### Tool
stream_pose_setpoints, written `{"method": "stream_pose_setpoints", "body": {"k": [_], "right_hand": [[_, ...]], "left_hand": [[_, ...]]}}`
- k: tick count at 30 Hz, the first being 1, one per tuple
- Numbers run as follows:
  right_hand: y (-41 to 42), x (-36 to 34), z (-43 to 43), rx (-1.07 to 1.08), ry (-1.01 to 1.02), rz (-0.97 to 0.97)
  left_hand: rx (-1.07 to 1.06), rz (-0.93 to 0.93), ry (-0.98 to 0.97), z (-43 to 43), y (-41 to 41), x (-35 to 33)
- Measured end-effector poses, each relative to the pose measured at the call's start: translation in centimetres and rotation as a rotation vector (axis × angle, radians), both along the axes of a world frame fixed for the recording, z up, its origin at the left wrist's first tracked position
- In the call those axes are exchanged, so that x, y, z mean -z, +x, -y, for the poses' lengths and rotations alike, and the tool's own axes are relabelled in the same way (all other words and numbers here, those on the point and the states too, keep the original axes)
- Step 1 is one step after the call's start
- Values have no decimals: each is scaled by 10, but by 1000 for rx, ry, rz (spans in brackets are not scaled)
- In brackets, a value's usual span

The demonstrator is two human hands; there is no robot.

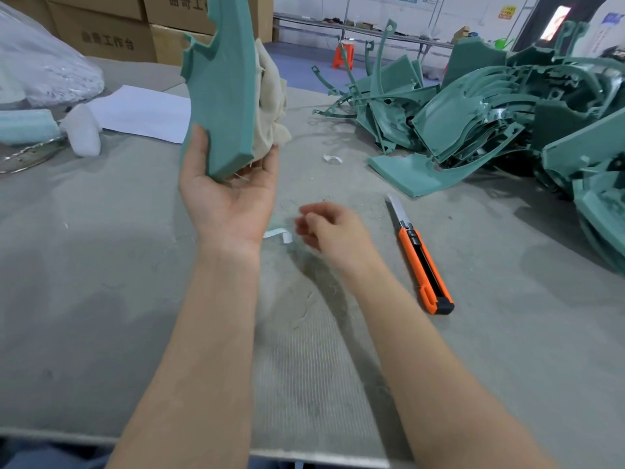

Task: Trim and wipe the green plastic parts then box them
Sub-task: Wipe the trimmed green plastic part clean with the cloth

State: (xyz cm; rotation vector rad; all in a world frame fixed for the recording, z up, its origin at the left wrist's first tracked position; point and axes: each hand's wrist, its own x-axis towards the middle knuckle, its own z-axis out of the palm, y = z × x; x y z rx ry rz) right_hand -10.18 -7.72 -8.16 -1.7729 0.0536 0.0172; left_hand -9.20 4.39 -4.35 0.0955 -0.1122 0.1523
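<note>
Green plastic part (220, 89), a curved flat panel with a notched edge, stands upright above the middle of the grey cloth-covered table (101, 265). Its long axis is near vertical, with the squared lower end down in the palm and the top running out of view. The left hand (230, 194) grips it palm-up: the thumb presses the near face and the other fingers reach behind, where a crumpled beige cloth (270, 106) is bunched against the back.

Just right of that wrist the right hand (329, 228) hovers low over the table, blurred, fingers loosely curled and holding nothing. Further right, near it but apart, lies an orange and black utility knife (421, 258). Its long axis runs from the far edge toward the near right, bare blade pointing away, handle toward the person. The right hand is the nearer one, so any trimming would likely begin with a short reach rightward to that handle. A heap of green plastic parts (507, 106) fills the far right corner.
</note>
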Motion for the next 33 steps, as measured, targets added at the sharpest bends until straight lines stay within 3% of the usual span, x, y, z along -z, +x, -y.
{"method": "stream_pose_setpoints", "body": {"k": [3,6,8,10,12,14,16,20,24,25,26,28,30,33], "right_hand": [[-15,-8,10,-97,-240,154],[-39,-8,2,-677,-158,-213],[-41,2,-5,-888,-88,-360],[-28,6,-12,-693,163,-390],[-4,9,-11,-316,305,-307],[20,9,-1,-19,56,-126],[29,7,10,110,-128,9],[7,-8,23,25,-65,128],[-23,-7,19,-667,-126,-348],[-22,-2,16,-720,-120,-410],[-17,1,13,-652,-27,-429],[0,4,7,-321,223,-352],[18,3,12,-6,129,-137],[25,-7,26,132,18,66]], "left_hand": [[-2,2,-10,0,0,1],[10,38,-19,1,0,0],[8,53,-13,2,-1,0],[-3,36,2,2,-1,0],[-6,23,0,1,1,0],[0,18,-11,1,1,0],[5,11,-14,1,1,0],[5,-5,-1,2,2,2],[35,8,2,6,1,2],[42,6,2,7,1,2],[47,3,4,8,2,2],[50,-2,13,9,3,1],[52,-13,25,9,3,1],[63,-32,20,9,4,3]]}}
